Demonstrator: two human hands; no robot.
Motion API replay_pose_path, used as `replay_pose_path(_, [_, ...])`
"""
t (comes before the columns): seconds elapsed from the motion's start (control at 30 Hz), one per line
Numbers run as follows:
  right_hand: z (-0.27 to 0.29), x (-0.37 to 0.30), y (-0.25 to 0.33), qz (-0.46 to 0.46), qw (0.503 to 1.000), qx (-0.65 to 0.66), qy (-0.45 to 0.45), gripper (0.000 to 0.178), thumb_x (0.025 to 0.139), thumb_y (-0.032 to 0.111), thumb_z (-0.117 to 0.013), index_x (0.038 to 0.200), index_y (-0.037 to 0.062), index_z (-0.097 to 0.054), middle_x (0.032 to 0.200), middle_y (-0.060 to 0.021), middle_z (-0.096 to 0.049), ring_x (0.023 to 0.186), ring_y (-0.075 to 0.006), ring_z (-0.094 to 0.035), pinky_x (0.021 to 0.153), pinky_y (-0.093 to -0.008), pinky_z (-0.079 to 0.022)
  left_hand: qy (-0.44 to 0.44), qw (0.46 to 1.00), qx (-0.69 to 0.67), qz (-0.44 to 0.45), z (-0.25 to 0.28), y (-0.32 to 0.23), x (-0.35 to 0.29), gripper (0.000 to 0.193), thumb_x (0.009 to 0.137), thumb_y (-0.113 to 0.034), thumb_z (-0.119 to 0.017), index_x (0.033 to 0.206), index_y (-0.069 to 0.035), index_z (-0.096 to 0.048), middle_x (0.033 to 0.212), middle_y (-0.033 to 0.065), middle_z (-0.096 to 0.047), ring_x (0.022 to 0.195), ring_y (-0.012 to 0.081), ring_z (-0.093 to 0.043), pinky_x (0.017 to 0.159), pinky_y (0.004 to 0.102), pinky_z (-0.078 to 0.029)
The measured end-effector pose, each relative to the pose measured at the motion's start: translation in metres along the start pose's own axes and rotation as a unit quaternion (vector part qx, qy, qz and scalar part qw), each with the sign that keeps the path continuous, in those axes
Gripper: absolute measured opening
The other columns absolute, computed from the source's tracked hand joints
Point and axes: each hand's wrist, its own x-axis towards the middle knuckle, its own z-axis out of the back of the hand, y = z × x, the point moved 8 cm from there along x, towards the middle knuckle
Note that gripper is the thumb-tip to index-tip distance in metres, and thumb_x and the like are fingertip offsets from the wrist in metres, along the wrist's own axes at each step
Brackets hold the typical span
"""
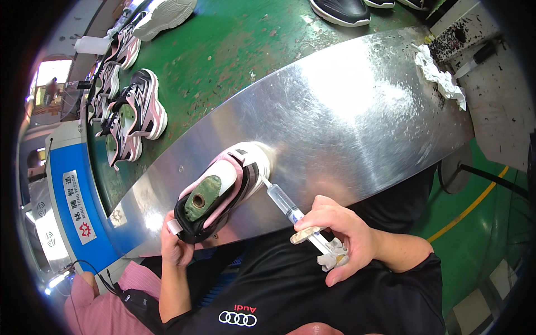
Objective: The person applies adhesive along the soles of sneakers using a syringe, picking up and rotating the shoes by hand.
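Note:
A pink, black and white sneaker (209,187) rests on the metal tabletop with its toe pointing away from me. A green shoe last with a round hole (202,198) fills its opening. My left hand (176,245) grips the sneaker by its heel, near a pale pull tab. In my right hand (346,234) is a clear plastic syringe (286,204), whose flange and plunger end are wrapped in whitish, crusted material. Its narrow tip meets or nearly meets the sneaker's side near the toe; whether they touch I cannot tell.
Several similar sneakers (148,106) stand on the green conveyor belt (223,56) at the left, with black shoes (341,12) at the far right. Crumpled white tissue (438,78) and a dark-handled blade (477,58) lie right. Beside a blue panel (84,184), a person in pink (120,304) sits.

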Motion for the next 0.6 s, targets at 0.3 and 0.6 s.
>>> replay_pose_path(0.3, [-0.006, -0.001, 0.003, 0.001, 0.999, -0.032, 0.004, 0.075, 0.063, 0.041, -0.081, 0.122, 0.0048, -0.051, 0.11, -0.0045, -0.061, 0.081, -0.0195, -0.046, 0.075, -0.0302, -0.039, 0.019, 0.996, -0.067, 0.058, -0.002, 0.017, -0.018, 0.046, 0.075, 0.001, -0.063, 0.116, 0.005, -0.042, 0.114, 0.0166, -0.055, 0.104, 0.0252, -0.059, 0.094, 0.0381, -0.048])
replay_pose_path(0.6, [-0.015, 0.001, 0.012, -0.007, 0.999, -0.051, 0.01, 0.076, 0.062, 0.042, -0.081, 0.122, 0.0052, -0.052, 0.109, -0.0049, -0.06, 0.081, -0.0204, -0.046, 0.074, -0.0304, -0.038, 0.134, 0.974, -0.137, 0.118, -0.05, 0.037, -0.038, 0.074, 0.071, -0.006, -0.07, 0.132, 0.009, -0.032, 0.127, 0.0216, -0.049, 0.114, 0.0316, -0.054, 0.1, 0.0439, -0.041])
